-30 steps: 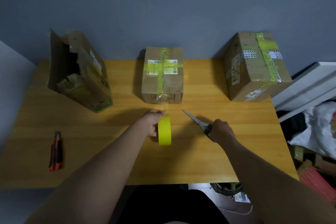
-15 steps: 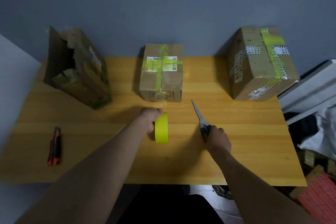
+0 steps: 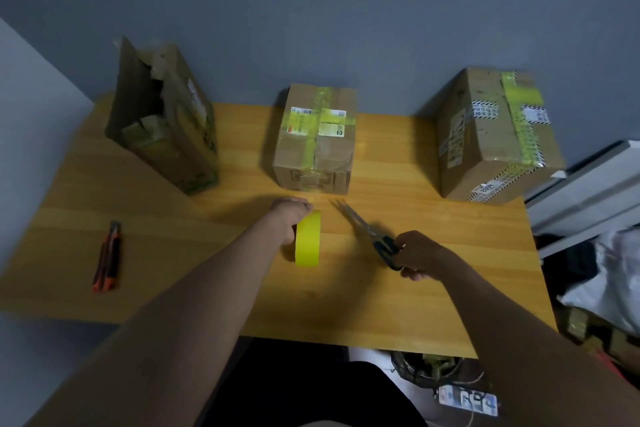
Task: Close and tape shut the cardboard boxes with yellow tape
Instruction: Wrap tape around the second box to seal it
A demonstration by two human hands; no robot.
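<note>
Three cardboard boxes along back of wooden worktop, grey wall behind: torn open box left, taped box centre, taped box right. Left hand grips upright yellow tape roll. Right hand grips scissors, blades apart. Utility knife far left.

Three cardboard boxes, one tape roll, one scissors, one cutter.
</note>
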